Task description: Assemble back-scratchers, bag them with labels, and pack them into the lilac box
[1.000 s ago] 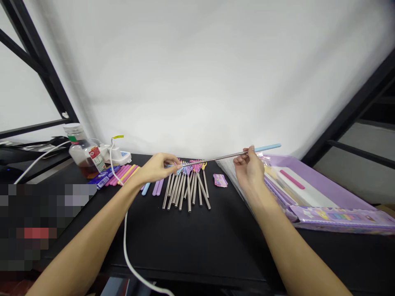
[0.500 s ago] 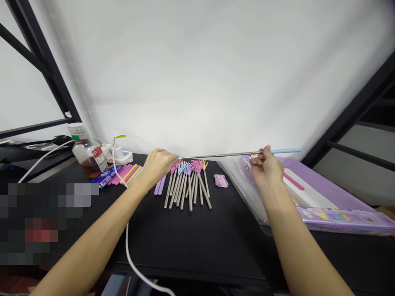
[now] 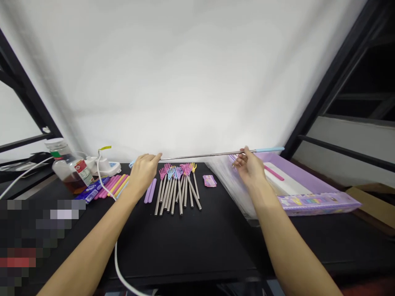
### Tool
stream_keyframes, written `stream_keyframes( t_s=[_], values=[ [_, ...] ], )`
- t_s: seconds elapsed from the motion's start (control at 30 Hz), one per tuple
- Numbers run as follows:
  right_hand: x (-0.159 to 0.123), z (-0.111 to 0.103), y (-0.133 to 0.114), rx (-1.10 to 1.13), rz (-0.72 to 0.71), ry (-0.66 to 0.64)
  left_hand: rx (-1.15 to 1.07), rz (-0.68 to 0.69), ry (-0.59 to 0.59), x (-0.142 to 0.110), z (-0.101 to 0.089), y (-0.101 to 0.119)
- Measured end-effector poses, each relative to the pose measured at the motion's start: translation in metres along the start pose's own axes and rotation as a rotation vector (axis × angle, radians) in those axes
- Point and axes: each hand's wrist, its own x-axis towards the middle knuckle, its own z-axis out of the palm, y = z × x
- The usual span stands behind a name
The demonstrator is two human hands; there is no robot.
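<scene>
Stretched out to its full length between my hands is a telescopic back scratcher [image 3: 200,156] with a silver rod. Its light blue grip sticks out past my right hand [image 3: 250,166], whose fingers are closed round the rod near that grip. My left hand [image 3: 142,172] is closed on the other end, and a bit of the light blue claw shows beyond it. Below the rod, several back scratchers [image 3: 175,191] with pink, blue, purple and yellow claws lie side by side on the black table [image 3: 197,246]. Two purple grips [image 3: 150,191] lie just right of my left hand.
Pink, yellow and blue grips [image 3: 112,187], a blue packet [image 3: 92,191], a jar of brown liquid [image 3: 69,168] and a power strip [image 3: 109,167] with a white cable stand left. Pink labels [image 3: 210,181], clear plastic bags [image 3: 230,181] and a purple box [image 3: 308,172] lie right.
The view has shifted, so the table things appear further left. The light blue claw now shows beyond my left hand. Both hands still hold the stretched back scratcher.
</scene>
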Motion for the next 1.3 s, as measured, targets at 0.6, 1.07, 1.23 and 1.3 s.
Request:
stream_keyframes(
  t_s=[0.6, 1.07, 1.23, 1.3],
  values=[
    [0.012, -0.012, -0.012, 0.119, -0.171, 0.142, 0.023, -0.094, -0.010, -0.002, 0.003, -0.017],
    [0.013, -0.020, -0.020, 0.135, -0.266, 0.232, -0.064, -0.025, 0.118, -0.003, -0.003, -0.005],
    [0.021, -0.034, -0.032, 0.122, -0.275, 0.304, 0.073, -0.072, 0.092, -0.006, 0.001, -0.036],
    [0.021, -0.033, -0.030, 0.099, -0.263, 0.293, 0.056, 0.000, 0.059, -0.004, 0.004, -0.040]
  ],
)
